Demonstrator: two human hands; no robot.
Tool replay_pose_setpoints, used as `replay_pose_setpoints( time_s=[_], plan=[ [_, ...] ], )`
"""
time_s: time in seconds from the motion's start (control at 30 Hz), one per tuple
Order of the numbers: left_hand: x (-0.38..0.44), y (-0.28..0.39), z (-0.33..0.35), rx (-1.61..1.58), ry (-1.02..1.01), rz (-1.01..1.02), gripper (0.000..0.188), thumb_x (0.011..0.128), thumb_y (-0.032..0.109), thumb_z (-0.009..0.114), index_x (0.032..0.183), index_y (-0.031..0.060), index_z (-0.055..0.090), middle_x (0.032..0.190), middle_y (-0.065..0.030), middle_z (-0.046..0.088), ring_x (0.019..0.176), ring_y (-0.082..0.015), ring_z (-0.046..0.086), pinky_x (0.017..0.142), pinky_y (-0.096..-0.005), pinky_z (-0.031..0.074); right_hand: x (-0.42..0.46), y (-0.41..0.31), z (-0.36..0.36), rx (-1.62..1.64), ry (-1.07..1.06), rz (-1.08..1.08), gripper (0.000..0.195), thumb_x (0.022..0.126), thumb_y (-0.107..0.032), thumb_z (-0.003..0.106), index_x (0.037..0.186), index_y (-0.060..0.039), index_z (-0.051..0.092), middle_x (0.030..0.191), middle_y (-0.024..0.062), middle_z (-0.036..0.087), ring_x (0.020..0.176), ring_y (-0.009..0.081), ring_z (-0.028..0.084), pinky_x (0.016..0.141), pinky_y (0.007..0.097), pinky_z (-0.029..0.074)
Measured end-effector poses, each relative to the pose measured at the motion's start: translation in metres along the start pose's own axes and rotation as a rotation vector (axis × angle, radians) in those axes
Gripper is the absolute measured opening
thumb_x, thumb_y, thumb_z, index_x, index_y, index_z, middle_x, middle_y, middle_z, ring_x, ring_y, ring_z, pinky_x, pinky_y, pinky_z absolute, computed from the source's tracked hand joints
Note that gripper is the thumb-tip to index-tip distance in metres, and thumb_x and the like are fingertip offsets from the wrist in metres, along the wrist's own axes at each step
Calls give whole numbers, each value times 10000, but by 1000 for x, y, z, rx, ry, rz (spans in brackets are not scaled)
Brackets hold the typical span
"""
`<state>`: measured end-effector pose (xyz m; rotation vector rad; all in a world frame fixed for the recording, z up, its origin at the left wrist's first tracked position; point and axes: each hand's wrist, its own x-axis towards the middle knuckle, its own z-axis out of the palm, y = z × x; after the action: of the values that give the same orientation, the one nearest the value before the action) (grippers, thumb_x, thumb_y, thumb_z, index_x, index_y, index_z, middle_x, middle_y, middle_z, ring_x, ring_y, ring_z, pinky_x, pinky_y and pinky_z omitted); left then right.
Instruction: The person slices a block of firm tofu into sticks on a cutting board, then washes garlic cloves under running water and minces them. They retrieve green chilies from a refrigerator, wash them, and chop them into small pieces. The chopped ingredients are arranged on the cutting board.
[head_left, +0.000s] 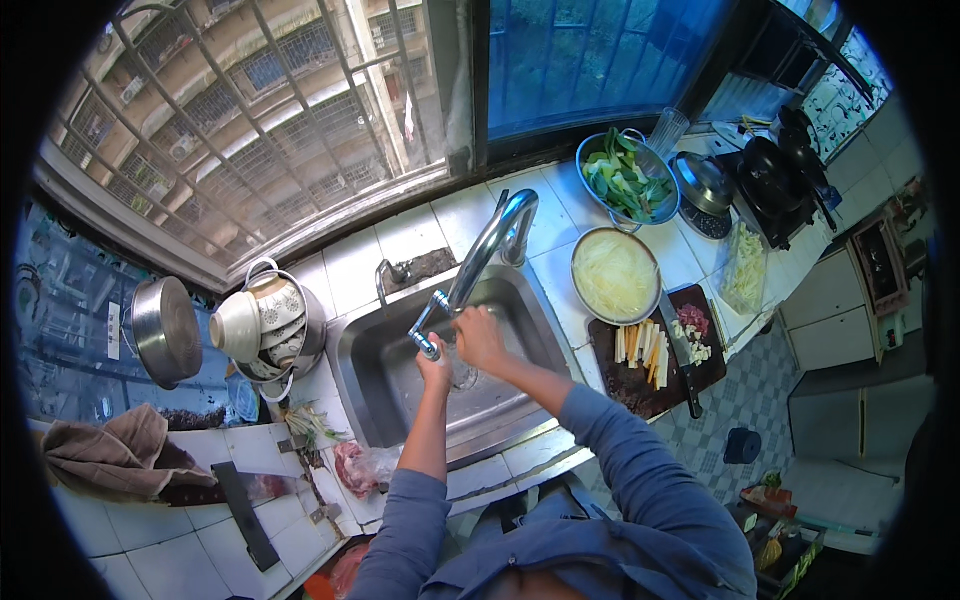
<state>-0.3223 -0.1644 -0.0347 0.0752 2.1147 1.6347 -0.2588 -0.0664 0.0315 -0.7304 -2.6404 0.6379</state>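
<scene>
Above the stainless steel sink (367, 397), my left hand (435, 365) is at the end of the jointed faucet extension (430, 321), touching its nozzle. My right hand (478, 335) is just right of it, curled below the outlet of the curved chrome faucet (491, 240); whether it holds anything is hidden. To the right, a dark cutting board (626, 382) bears light cut sticks (641, 349), a kitchen knife (679, 345), chopped red meat (692, 320) and chopped white pieces (699, 352). Behind it stands a bowl of pale shreds (615, 274).
A colander of leafy greens (626, 176) stands at the back right, beside a lidded pot (703, 184). Stacked bowls (274, 319) fill a pot left of the sink. Bagged raw meat (360, 469) lies at the front left, near a knife (262, 486) and brown cloth (120, 457).
</scene>
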Motion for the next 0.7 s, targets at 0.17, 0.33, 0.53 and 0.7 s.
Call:
replay_pose_setpoints(
  time_s=[0.17, 0.33, 0.53, 0.7],
  plan=[
    [4, -1, -8, 50, -197, 131, 264, 885, 286, 542, 746, 63, 523, 601, 17, 465, 531, -102, 440, 513, -304, 370, 112, 59, -5, -539, 173, -142, 245, 779, -161, 547, 990, -100, 655, 1045, 79, 599, 1057, 251, 504, 902, 424, 359],
    [-24, 23, -49, 166, -308, -54, 159, 853, 206, 573, 840, 52, 533, 635, 13, 489, 493, -82, 457, 396, -239, 333, 197, 92, -3, -906, -442, 99, 485, 880, -217, 391, 1271, 68, 426, 1362, 221, 368, 1299, 349, 299, 1084, 476, 199],
    [-44, 38, -87, 40, -330, -127, 103, 866, 157, 569, 909, 64, 583, 655, 1, 532, 450, -53, 430, 389, -217, 336, 195, 102, 10, -1033, -427, 131, 388, 879, -218, 400, 1191, -51, 559, 1241, 153, 514, 1198, 324, 426, 1036, 482, 244],
    [-50, 55, -116, 16, -416, -176, 102, 888, 153, 552, 968, 90, 554, 691, 1, 517, 489, -45, 418, 380, -192, 306, 104, 37, -20, -499, -76, -63, 313, 759, -259, 596, 971, -41, 669, 1120, 105, 597, 1108, 311, 499, 957, 431, 371]
  ],
)
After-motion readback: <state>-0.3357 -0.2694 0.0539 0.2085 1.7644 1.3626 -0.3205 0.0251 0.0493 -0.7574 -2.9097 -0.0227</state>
